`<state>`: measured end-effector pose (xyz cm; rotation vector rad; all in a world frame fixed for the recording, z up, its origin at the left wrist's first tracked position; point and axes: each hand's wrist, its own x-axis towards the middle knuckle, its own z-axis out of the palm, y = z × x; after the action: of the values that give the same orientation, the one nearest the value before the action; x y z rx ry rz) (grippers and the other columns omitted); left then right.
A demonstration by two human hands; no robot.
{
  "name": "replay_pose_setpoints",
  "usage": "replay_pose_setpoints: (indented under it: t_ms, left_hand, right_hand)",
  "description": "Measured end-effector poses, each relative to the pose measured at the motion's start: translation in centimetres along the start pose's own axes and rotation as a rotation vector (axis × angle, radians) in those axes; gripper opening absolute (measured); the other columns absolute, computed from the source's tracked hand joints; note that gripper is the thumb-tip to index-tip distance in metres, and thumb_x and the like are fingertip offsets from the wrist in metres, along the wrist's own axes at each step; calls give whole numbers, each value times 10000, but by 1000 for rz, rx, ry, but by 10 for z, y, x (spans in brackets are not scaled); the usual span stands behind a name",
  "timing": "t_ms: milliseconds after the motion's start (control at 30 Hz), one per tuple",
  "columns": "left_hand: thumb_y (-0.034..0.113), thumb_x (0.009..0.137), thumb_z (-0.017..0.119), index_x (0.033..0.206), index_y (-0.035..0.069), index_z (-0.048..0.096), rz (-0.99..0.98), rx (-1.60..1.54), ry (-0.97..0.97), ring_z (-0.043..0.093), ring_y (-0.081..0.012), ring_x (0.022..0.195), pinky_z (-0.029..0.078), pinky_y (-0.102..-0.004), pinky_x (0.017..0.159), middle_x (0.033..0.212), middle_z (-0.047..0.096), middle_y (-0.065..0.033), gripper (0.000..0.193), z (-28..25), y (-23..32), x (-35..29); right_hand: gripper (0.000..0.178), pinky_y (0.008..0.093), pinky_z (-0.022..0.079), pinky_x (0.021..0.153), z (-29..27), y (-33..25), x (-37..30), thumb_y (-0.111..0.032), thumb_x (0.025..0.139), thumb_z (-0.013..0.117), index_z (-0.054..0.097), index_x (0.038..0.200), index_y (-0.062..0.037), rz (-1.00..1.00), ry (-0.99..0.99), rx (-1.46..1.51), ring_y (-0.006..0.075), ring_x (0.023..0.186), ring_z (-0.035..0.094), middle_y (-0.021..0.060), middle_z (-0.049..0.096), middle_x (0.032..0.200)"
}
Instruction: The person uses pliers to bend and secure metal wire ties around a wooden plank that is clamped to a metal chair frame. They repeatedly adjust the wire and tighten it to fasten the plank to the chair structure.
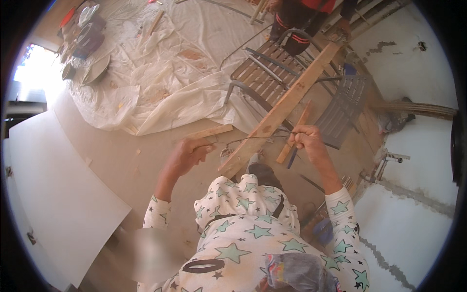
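thin wire (244, 139) spans left hand (191, 155) to right hand (308, 139) over wooden plank (295, 96)

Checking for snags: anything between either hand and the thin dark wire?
Nothing visible. The left hand and right hand both hold the thin dark wire. Between them it crosses in front of the long wooden plank in this view; whether they touch, I can't tell.

Around me is a room under renovation: crumpled sheeting (168, 95) spreads over the floor (116, 160), rough grey patches (413, 195) streak the pale wall (418, 158), buckets (90, 39) cluster beyond.
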<state>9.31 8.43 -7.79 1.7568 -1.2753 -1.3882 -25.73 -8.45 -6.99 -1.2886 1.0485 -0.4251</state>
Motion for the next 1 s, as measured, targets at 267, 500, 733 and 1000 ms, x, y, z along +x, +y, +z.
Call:
replay_pose_setpoints:
  t_ms: [267, 500, 733, 1000]
  left_hand:
    - [226, 1008, 605, 1262, -3, 668, -26, -273, -192, 630, -136, 798, 537, -291, 739, 875, 671, -60, 348, -11, -8, -3]
    - [196, 1001, 614, 1282, -6, 651, 80, -284, -212, 675, -201, 941, 533, -351, 888, 969, 716, -102, 348, -12, -28, -3]
    - [109, 901, 696, 1242, -7, 676, 79, -90, -178, 695, -213, 983, 537, -351, 905, 1025, 746, -120, 360, -14, -25, -6]
    - [85, 852, 734, 1114, -21, 723, 113, -64, -138, 723, -232, 947, 549, -352, 872, 1007, 755, -118, 283, -17, -26, -11]
  right_hand:
    - [163, 211, 359, 514, -5, -7, 1, -55, 939, 585, 711, 883, 32, -103, 117, -16, 42, 576, 456, -3, 607, 702]
    - [155, 203, 337, 514, -15, -21, 1, -45, 937, 594, 723, 901, 33, -243, 181, -142, 31, 582, 448, -23, 578, 675]
    - [165, 198, 315, 492, -37, -22, 7, -45, 947, 578, 719, 888, 20, -319, 307, -228, 27, 555, 431, -34, 531, 628]
    - [159, 233, 374, 502, -51, -37, 7, -31, 939, 572, 717, 892, 12, -322, 381, -494, 50, 575, 495, -12, 577, 658]
